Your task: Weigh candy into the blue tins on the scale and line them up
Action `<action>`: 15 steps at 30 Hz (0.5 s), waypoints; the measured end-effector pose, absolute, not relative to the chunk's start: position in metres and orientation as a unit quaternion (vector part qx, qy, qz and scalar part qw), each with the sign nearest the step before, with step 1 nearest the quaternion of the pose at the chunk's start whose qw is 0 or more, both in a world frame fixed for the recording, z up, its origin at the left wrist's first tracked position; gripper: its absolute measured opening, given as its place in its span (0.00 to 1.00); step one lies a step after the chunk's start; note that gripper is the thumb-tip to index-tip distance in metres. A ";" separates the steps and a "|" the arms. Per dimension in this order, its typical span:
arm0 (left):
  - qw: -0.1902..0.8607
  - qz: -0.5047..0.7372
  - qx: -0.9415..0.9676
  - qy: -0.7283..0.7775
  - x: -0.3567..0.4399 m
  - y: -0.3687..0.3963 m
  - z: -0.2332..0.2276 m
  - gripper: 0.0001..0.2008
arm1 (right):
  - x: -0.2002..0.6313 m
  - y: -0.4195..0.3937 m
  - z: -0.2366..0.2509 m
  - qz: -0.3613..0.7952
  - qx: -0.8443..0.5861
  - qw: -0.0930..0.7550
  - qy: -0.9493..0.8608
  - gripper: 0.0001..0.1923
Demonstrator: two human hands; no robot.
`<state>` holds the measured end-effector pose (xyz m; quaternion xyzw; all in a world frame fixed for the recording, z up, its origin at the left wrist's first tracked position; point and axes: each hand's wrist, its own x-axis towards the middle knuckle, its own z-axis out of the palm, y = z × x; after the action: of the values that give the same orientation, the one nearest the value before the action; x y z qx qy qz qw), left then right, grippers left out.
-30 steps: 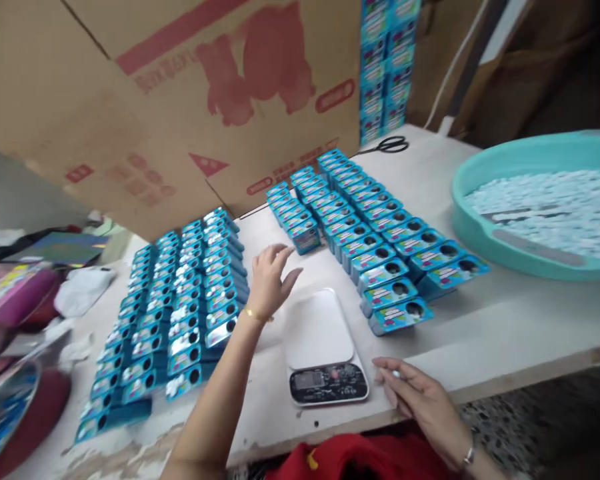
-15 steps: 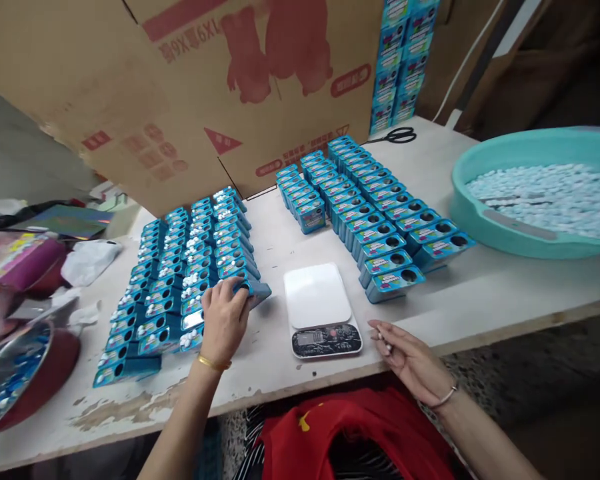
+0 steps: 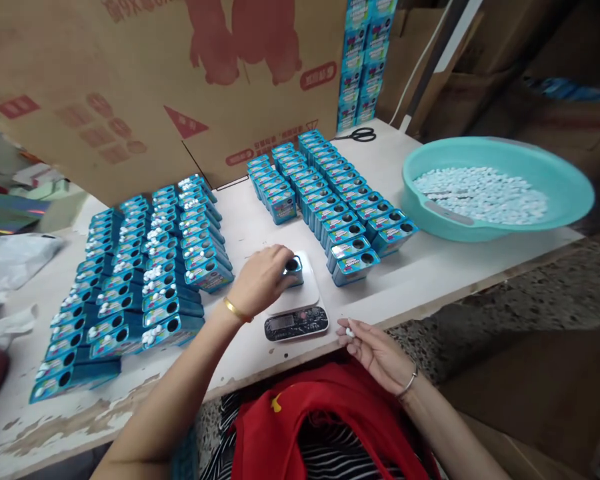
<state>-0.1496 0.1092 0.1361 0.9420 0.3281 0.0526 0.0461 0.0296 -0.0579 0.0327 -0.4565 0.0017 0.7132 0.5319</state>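
My left hand (image 3: 263, 280) grips a small blue box (image 3: 294, 272) with a dark round hole in its top, on or just over the white plate of a kitchen scale (image 3: 296, 303). Its fingers cover most of the box. At the table's front edge, right of the scale, my right hand (image 3: 373, 350) pinches a few small white pellets (image 3: 350, 331) between bent fingers. Left of the scale stand rows of blue boxes (image 3: 207, 273), many with white pellets lying on top. Behind and right of the scale, more rows of blue boxes (image 3: 355, 265) show bare dark holes.
A turquoise basin (image 3: 480, 230) holding many white pellets (image 3: 485, 193) stands at the right. Black-handled scissors (image 3: 363, 135) lie near the stacked blue boxes (image 3: 363, 67) at the back. A large cardboard carton (image 3: 145, 87) walls off the rear, and a white plastic bag (image 3: 20, 260) lies at the left.
My left hand has carried the blue box from the left rows rightward to the scale. My right hand stays by the front edge, still holding pellets. The camera view has swung right.
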 end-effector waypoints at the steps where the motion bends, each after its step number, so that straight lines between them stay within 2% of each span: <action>1: 0.057 0.096 0.935 0.338 -0.156 0.107 0.136 0.17 | 0.030 -0.060 0.034 0.712 -0.460 0.530 -0.002 0.19; 3: 0.076 0.184 0.906 0.373 -0.173 0.100 0.134 0.19 | 0.031 -0.061 0.038 0.715 -0.471 0.517 -0.021 0.18; 6: 0.118 0.260 0.844 0.453 -0.207 0.083 0.117 0.14 | 0.031 -0.060 0.044 0.715 -0.496 0.489 -0.062 0.18; 12: 0.196 0.240 0.775 0.551 -0.262 0.030 0.043 0.09 | 0.029 -0.046 0.052 0.658 -0.559 0.471 -0.178 0.21; 15: 0.191 0.237 0.769 0.562 -0.267 0.007 0.015 0.09 | 0.032 -0.027 0.065 0.609 -0.586 0.462 -0.269 0.21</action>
<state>-0.2670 0.0075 0.0150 0.7691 0.5621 0.2367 0.1912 0.0323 -0.0271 0.0646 -0.5864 -0.2687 0.6088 0.4619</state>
